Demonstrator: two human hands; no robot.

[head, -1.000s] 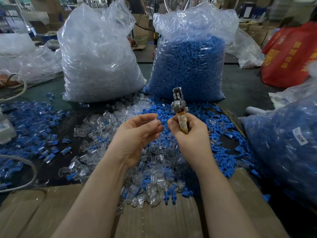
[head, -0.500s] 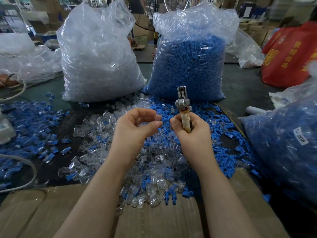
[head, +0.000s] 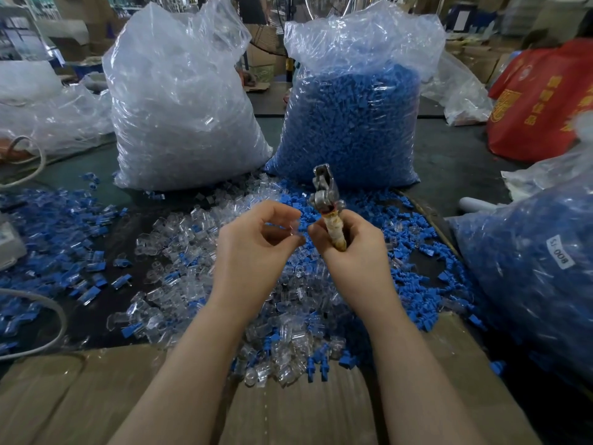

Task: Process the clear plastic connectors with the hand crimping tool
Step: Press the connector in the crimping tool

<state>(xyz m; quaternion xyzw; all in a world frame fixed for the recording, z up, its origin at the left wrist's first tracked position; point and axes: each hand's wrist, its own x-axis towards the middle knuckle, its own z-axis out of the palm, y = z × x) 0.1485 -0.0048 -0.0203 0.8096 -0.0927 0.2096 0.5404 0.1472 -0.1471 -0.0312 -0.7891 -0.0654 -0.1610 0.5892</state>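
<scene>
My right hand (head: pixel 353 248) grips the hand crimping tool (head: pixel 324 194) by its tape-wrapped handle, with the metal jaws pointing up and away. My left hand (head: pixel 253 248) is raised just left of it, thumb and fingertips pinching a small clear plastic connector (head: pixel 294 227) close to the tool's handle. Below both hands lies a loose heap of clear connectors (head: pixel 192 284) mixed with blue plastic pieces (head: pixel 414 284) on the dark table.
A big bag of clear parts (head: pixel 179 101) and a big bag of blue parts (head: pixel 353 117) stand behind the heap. Another blue-filled bag (head: pixel 532 268) sits at right, a red bag (head: pixel 542 101) far right. Cardboard (head: pixel 288 412) covers the near edge. A grey cable (head: pixel 48 316) loops at left.
My left hand has risen and curled its fingers into a pinch on a clear connector, nearer the tool. My right hand has lifted the tool slightly and shifted it right.
</scene>
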